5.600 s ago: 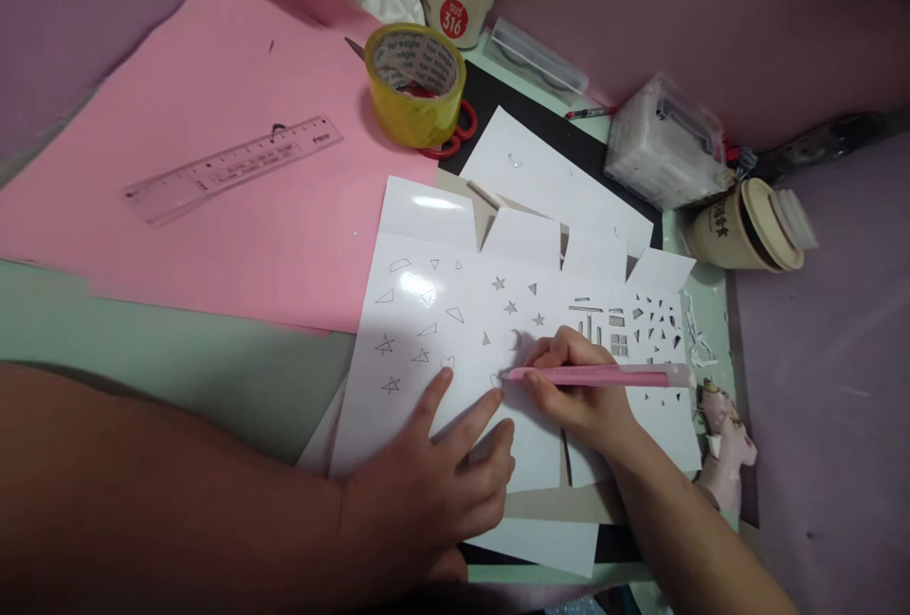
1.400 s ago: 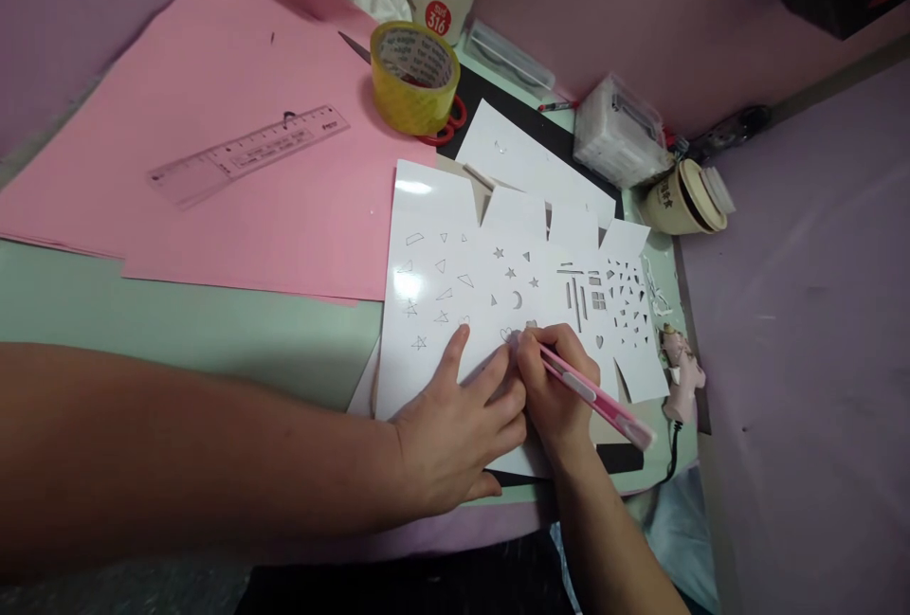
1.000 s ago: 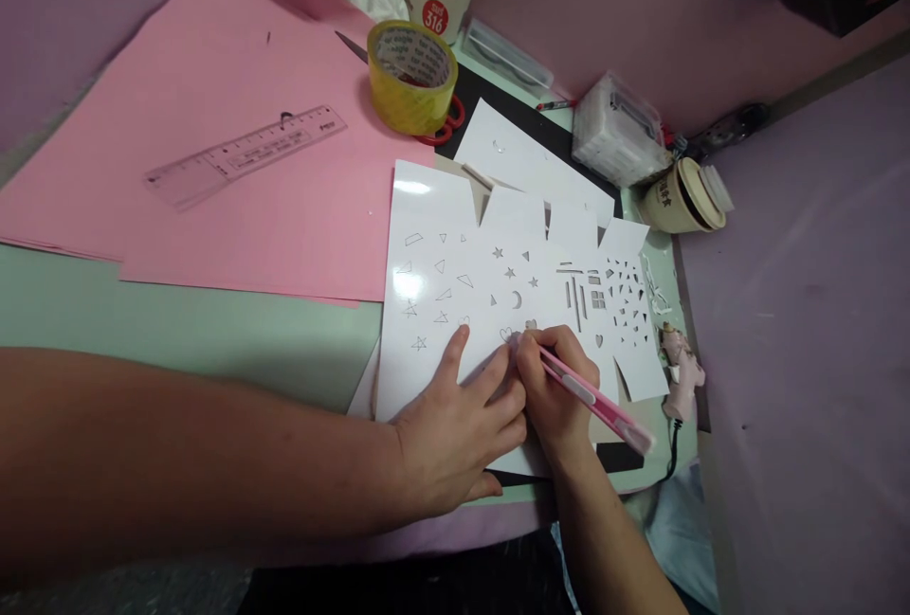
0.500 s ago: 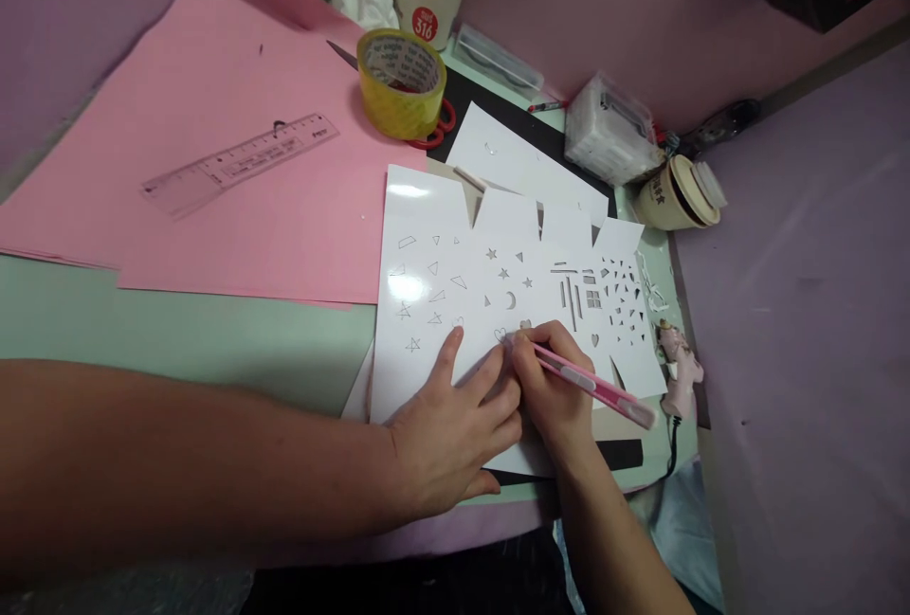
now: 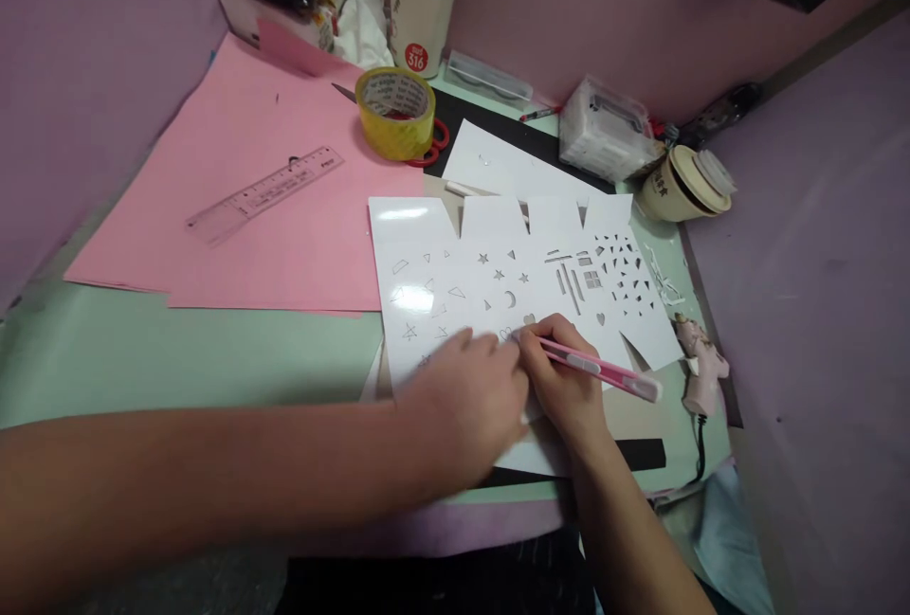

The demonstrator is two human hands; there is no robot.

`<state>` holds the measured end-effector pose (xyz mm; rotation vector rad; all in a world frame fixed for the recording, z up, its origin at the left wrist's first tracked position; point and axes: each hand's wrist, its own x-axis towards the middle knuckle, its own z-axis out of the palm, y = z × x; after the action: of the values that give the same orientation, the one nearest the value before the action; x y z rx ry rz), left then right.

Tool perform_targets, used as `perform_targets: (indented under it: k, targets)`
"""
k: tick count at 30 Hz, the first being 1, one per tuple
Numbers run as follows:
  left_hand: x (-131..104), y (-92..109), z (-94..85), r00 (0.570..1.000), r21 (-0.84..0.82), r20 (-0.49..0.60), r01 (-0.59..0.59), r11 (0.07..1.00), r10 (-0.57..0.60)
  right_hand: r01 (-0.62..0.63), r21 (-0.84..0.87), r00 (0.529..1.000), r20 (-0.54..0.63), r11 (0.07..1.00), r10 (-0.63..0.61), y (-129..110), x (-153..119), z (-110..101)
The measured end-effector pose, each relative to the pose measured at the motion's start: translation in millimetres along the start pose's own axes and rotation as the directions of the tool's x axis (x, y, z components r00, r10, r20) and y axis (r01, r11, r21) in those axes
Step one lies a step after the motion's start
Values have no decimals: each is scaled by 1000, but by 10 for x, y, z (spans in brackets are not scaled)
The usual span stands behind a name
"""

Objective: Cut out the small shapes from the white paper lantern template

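A pink craft knife (image 5: 604, 370) is in my right hand (image 5: 565, 378), its tip end at a small drawn heart on a white sheet (image 5: 498, 236). Stars, a moon, hearts, bars and many small triangles are cut through the sheet; outlined shapes are on its left part. Beside the knife hand, my left hand (image 5: 465, 402) is over the sheet's lower part, blurred, with its fingers curled and their tips partly hidden. Whether it touches the paper is hard to make out.
Pink sheets (image 5: 284, 255) with a clear ruler (image 5: 266, 190) lie at the left. Behind are yellow tape (image 5: 396, 117), red-handled scissors (image 5: 435, 146), a bottle (image 5: 425, 4) and a clear box (image 5: 604, 127). Stacked cups (image 5: 682, 189) and a pink glue gun (image 5: 702, 364) are at the right.
My left hand has gone from spread fingers flat on the sheet to a curled, blurred shape. The sheet has turned slightly, its right side shifting right. The view has tilted. My right hand keeps its knife grip.
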<state>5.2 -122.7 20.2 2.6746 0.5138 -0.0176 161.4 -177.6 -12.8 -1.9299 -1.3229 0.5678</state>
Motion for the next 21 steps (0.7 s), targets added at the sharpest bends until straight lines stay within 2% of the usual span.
perform_targets:
  k: [2, 4, 6, 8, 13, 21]
  targets:
    - [132, -262, -198, 997, 61, 12, 71, 996, -72, 13, -32, 998, -56, 999, -15, -14, -27, 43]
    - [293, -522, -280, 1000, 117, -10, -24, 993, 25, 11, -63, 992, -128, 998, -19, -38, -56, 93]
    - [429, -728, -241, 988, 108, 44, -151, 983, 147, -2, -95, 979, -202, 996, -17, -61, -85, 146]
    - [507, -859, -131, 976, 92, 86, -209, 974, 202, -15, -127, 967, -256, 992, -18, -76, -110, 192]
    - [515, -942, 70, 972, 96, 65, -233, 968, 228, -24, -173, 956, -292, 985, -28, -94, -141, 244]
    - [530, -937, 41, 973, 77, 68, -224, 972, 219, -34, -194, 951, -307, 980, -28, -136, -126, 236]
